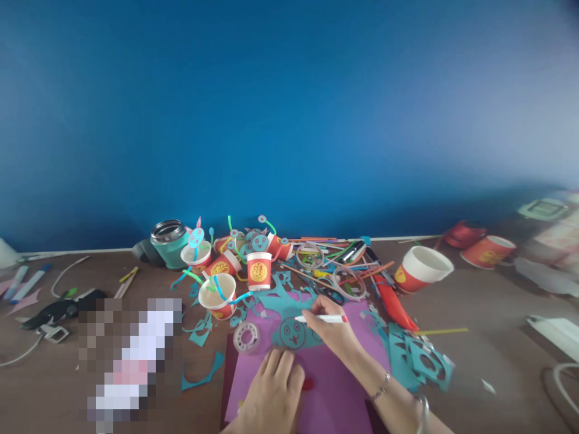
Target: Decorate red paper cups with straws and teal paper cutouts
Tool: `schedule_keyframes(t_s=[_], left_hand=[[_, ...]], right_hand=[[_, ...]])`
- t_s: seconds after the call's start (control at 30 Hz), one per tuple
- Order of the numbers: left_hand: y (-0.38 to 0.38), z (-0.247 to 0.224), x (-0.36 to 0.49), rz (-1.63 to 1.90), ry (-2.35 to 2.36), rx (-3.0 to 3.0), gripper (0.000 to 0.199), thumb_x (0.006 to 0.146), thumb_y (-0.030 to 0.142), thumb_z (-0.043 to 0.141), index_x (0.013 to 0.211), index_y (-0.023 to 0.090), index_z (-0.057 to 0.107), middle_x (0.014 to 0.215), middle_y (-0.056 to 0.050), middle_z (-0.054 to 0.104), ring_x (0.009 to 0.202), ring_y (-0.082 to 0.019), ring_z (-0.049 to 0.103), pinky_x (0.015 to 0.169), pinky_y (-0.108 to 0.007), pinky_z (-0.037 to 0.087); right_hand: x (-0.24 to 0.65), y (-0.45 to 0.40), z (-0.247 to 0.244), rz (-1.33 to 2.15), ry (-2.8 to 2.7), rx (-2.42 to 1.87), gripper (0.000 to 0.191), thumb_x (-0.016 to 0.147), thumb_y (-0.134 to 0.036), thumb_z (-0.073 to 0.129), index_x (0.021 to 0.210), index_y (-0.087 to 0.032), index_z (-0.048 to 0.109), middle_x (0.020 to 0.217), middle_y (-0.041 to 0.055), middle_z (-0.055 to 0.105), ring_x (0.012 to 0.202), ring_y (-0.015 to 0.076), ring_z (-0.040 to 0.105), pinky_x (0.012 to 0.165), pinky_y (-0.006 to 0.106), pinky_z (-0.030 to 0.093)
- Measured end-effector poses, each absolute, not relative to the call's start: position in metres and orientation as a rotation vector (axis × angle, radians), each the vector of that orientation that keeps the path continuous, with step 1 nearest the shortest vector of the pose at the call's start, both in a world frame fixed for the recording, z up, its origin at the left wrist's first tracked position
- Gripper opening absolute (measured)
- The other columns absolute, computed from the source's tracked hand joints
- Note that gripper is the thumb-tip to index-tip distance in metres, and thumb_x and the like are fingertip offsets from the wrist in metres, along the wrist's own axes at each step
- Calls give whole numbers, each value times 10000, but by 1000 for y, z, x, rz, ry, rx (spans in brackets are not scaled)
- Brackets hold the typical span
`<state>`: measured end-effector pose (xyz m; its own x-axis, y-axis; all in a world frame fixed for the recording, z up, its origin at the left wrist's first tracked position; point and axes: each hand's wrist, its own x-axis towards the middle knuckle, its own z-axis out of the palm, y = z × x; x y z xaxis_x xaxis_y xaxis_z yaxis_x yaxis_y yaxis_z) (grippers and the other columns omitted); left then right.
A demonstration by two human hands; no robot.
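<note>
My right hand is closed around a white marker with a red end, its tip pointing left just above a teal paper piece. On that piece a round animal face is drawn in dark lines, with smaller circles to its right, partly behind my fingers. My left hand lies palm down at the paper's lower edge, fingers resting on it and on the purple sheet beneath. A red object, perhaps the marker's cap, shows beside my left hand. A tape roll lies at the sheet's upper left.
Paper cups with straws and paper faces stand behind. Teal scraps lie on both sides. Pens and tape rolls pile up at the back, near a red pouch. A teal flask and white cup flank them.
</note>
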<state>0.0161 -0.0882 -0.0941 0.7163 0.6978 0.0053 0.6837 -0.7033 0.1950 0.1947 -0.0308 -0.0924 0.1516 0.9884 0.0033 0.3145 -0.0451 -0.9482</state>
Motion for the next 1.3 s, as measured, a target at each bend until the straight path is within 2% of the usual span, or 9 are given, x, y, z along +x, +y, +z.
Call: schedule_keyframes(t_s=[0.6,0.8,1.3], left_hand=[[-88,-95,16,142,1107,2746,184,871,143,462,1030,140,554,1079,-114,560,981,-262,499,887,-444,460],[-88,-94,16,125,1104,2735,186,869,135,458,1028,138,555,1085,-110,557,993,-258,493,909,-440,448],[-89,-91,15,148,1108,2715,180,873,127,454,1024,144,552,1067,-108,552,971,-250,486,895,-430,443]], right_hand=[[193,-28,-95,956,-1336,-1641,240,712,-297,561,538,-225,413,409,-61,498,379,86,373,382,196,273],[197,-29,-93,910,-1318,-1537,272,745,-350,563,546,-225,426,465,-29,572,410,104,435,396,207,309],[196,-28,-94,899,-1316,-1647,253,703,-311,565,509,-223,429,421,-42,529,387,97,404,386,206,293]])
